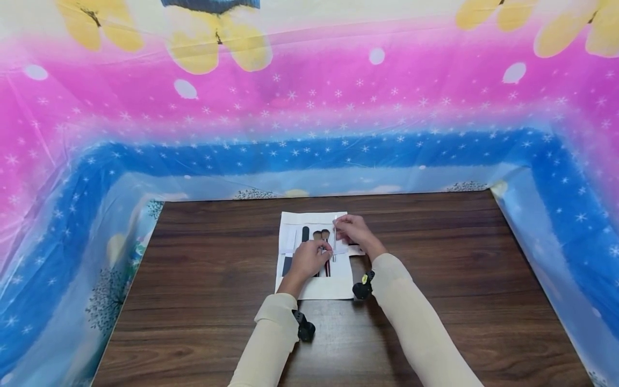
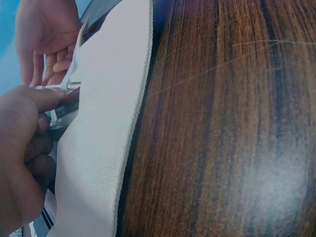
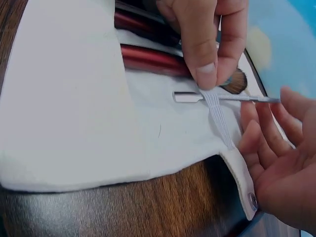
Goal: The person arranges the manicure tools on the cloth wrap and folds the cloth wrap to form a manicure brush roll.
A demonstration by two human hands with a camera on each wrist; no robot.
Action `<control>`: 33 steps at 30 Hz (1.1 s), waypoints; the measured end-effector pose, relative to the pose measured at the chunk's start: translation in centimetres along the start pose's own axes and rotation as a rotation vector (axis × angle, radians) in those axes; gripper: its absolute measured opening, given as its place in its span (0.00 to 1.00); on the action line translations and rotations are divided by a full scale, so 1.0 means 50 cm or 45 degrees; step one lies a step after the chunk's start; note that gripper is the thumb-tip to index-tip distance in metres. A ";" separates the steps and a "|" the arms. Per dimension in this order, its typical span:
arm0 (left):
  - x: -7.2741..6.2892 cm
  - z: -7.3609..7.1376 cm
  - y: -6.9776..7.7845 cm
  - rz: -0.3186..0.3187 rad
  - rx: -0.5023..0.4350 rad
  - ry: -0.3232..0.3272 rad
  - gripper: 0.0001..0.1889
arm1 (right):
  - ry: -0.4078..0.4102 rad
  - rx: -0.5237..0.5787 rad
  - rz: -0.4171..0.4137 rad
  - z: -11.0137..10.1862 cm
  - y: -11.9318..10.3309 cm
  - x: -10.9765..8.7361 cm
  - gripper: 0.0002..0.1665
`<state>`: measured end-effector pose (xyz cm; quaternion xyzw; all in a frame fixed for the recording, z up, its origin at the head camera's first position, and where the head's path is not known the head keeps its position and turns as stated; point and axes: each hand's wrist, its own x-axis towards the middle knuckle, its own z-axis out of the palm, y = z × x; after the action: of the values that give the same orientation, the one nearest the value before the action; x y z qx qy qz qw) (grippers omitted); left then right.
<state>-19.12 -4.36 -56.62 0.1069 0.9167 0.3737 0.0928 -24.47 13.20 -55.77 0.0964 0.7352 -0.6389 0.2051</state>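
Note:
A white fabric tool case [image 1: 314, 290] lies unfolded on the table. My left hand [image 1: 309, 260] pinches its white elastic band [image 3: 219, 118] between thumb and index finger, lifting it off the cloth. At the case's right side, my right hand [image 1: 355, 230] holds one end of a slim metal cuticle pusher [image 3: 186, 97]. The pusher passes under the lifted band, its flat spoon-like tip out on the near side. Beside it, makeup brushes [image 1: 326, 234] with dark red handles [image 3: 153, 59] lie in the case. My left hand partly hides them.
Left of the brushes, a black elongated item [image 1: 306, 234] sits in the case. A short closing tab [image 3: 242, 182] with a metal snap sticks out from the right edge. Brown wood-grain table [image 1: 208, 301] surrounds the case; a printed cloth [image 1: 309, 156] hangs behind.

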 end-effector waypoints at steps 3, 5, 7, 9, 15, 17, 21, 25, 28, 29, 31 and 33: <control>0.000 -0.001 0.002 -0.012 -0.005 -0.003 0.05 | 0.067 0.039 0.021 0.004 -0.003 0.002 0.18; -0.001 0.000 0.003 -0.014 -0.002 -0.004 0.05 | 0.097 0.052 0.026 0.004 -0.003 0.002 0.19; -0.001 0.000 0.004 -0.009 0.003 -0.001 0.05 | 0.115 0.057 0.029 0.003 -0.003 0.002 0.18; -0.002 -0.001 0.005 -0.005 0.008 -0.001 0.05 | 0.129 0.047 0.029 0.002 -0.002 0.003 0.17; -0.002 -0.002 0.004 -0.014 -0.005 -0.009 0.05 | 0.130 -0.030 0.057 -0.001 -0.005 0.002 0.15; -0.001 -0.002 0.004 -0.019 -0.005 -0.010 0.05 | 0.117 -0.067 0.086 -0.001 -0.007 -0.001 0.14; 0.001 -0.001 0.003 -0.027 0.000 -0.013 0.05 | 0.091 -0.155 0.120 -0.001 -0.011 -0.010 0.13; 0.002 0.001 0.003 -0.024 0.005 -0.013 0.05 | 0.088 -0.302 0.091 -0.003 -0.016 -0.018 0.12; 0.002 0.002 0.002 -0.021 0.008 -0.009 0.05 | 0.083 -0.431 0.058 -0.005 -0.019 -0.022 0.11; 0.003 0.002 0.001 -0.021 0.008 -0.007 0.05 | 0.077 -0.467 0.051 -0.005 -0.019 -0.023 0.11; 0.003 0.002 0.000 -0.023 0.011 -0.005 0.05 | 0.069 -0.524 0.043 -0.005 -0.020 -0.026 0.11; 0.003 0.002 0.000 -0.023 0.005 -0.002 0.05 | 0.054 -0.576 0.031 -0.003 -0.021 -0.028 0.12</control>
<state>-19.24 -4.29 -56.71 0.0989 0.9183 0.3709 0.0967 -23.66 13.37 -54.23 0.0702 0.8626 -0.4532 0.2135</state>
